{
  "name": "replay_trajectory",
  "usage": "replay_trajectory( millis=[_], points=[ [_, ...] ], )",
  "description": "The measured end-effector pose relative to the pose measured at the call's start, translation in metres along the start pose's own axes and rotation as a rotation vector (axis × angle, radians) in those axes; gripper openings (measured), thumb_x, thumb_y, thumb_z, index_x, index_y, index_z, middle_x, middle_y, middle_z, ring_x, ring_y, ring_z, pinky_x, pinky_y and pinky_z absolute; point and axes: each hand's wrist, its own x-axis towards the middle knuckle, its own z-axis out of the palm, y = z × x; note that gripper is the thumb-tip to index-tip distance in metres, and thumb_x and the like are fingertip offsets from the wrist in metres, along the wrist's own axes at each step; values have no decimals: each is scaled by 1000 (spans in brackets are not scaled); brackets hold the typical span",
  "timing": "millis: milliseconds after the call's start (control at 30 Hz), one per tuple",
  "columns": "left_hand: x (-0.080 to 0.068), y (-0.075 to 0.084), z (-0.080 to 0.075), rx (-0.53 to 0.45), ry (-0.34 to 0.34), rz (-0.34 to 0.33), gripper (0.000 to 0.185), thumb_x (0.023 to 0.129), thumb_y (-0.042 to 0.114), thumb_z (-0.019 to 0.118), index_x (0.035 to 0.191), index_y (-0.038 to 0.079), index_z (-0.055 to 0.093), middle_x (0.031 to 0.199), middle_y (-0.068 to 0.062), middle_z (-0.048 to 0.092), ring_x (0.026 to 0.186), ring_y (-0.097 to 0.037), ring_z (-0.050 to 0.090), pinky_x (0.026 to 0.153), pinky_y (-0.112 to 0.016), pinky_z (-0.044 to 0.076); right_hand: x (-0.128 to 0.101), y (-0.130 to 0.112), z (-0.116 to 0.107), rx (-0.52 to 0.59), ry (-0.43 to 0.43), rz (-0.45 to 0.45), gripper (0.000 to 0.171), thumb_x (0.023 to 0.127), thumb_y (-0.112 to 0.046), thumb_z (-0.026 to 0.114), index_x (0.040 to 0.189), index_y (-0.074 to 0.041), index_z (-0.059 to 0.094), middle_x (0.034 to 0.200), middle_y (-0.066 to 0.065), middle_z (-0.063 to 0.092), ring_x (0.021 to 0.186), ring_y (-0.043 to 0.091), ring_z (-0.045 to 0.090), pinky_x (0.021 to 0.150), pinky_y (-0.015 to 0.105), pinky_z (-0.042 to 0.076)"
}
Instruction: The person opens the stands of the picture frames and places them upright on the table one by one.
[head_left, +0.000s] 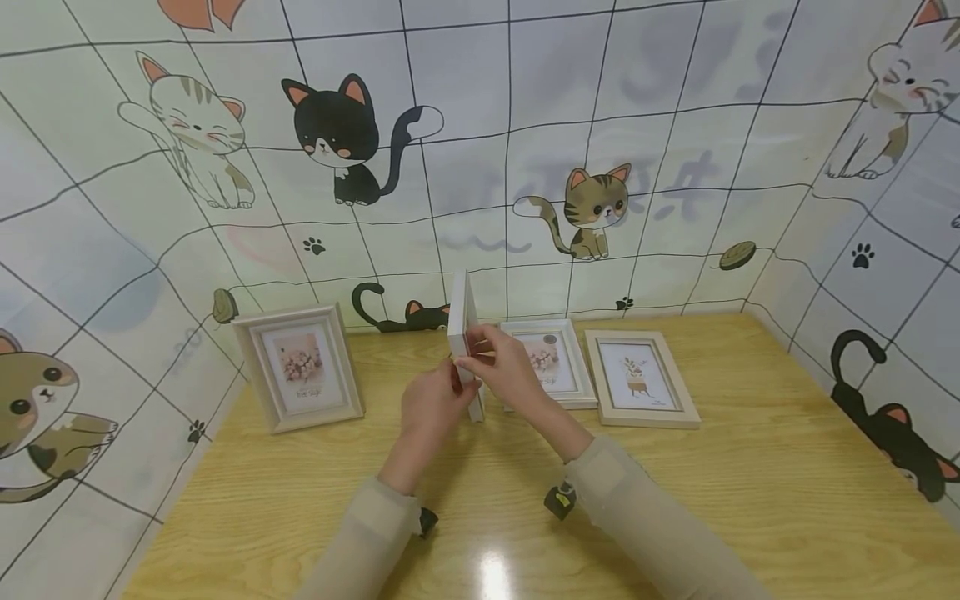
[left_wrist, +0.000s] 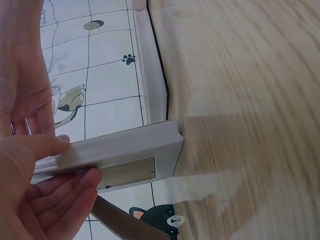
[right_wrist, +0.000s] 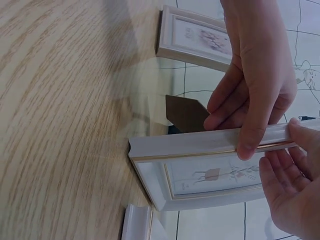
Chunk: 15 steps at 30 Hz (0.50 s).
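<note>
A white picture frame (head_left: 459, 308) stands upright, edge-on in the head view, between both hands. My left hand (head_left: 431, 400) grips its near edge, with the thumb on the edge and the fingers behind the back. On the other side my right hand (head_left: 513, 367) pinches the same edge a little higher up, its fingers at the front. The right wrist view shows a gold inner line and a potted-plant picture (right_wrist: 215, 175) behind the front. From the back sticks out a brown support leg (left_wrist: 130, 220). One lower corner meets the table.
To the left a cream picture frame (head_left: 348, 358) leans upright. Right of the hands are a white frame (head_left: 585, 367) with a flower picture and a light wooden frame (head_left: 686, 400). Cat-patterned walls (head_left: 480, 167) border the wooden table (head_left: 750, 467).
</note>
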Motion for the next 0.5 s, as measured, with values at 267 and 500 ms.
replay_trajectory(
  millis=[267,500],
  points=[
    [-1,-2,0,6,27,-2,31,89,38,73,88,9,63,69,-3,68,55,-15,61,44,-25,42,12,20,-13,84,-28,-18,29,99,-25,62,121,-8,65,119,12,69,110,28,68,94,37,59],
    [0,-2,0,15,30,14,34,89,39,73,97,7,65,74,-4,72,58,-14,64,44,-25,45,36,45,-35,-30,18,59,31,100,-21,61,125,-4,63,123,15,68,111,33,67,93,46,58]
  ],
)
